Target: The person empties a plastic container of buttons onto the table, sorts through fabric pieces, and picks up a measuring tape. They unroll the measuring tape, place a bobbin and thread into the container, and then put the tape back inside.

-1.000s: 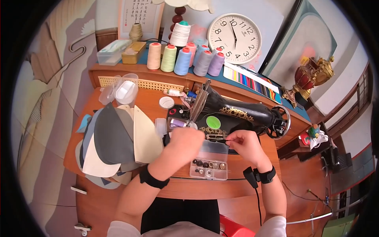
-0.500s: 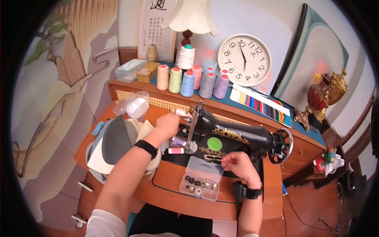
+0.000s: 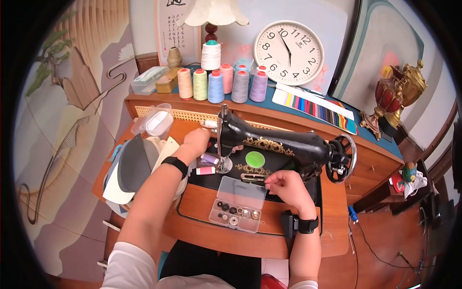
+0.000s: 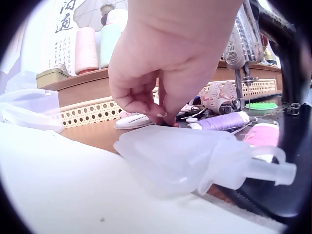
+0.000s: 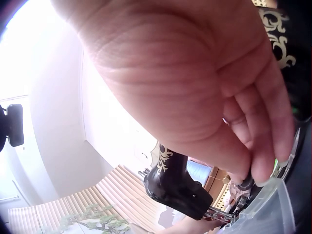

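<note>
My left hand (image 3: 196, 142) reaches down left of the black sewing machine (image 3: 269, 139), beyond the fabric pieces. In the left wrist view, its thumb and fingertips come together low over a small red thing (image 4: 171, 124), mostly hidden; I cannot tell whether they grip it. Purple (image 4: 222, 122) and pink (image 4: 263, 136) thread spools lie beside it, behind a translucent plastic bottle (image 4: 180, 156). My right hand (image 3: 288, 191) is before the machine bed, near a slim metal piece (image 3: 252, 177). Its thumb and fingertips pinch a small dark round piece (image 5: 245, 184).
An open clear compartment box (image 3: 236, 212) with several buttons stands at the table's front. Grey and cream fabric pieces (image 3: 137, 164) are stacked on the left. Thread cones (image 3: 216, 86) and a clock (image 3: 288, 53) line the shelf behind. A green disc (image 3: 255, 159) lies on the machine bed.
My left hand has moved from in front of the machine to the left of its needle end, uncovering the pink spool. My right hand stays near the box. The head view has shifted.
</note>
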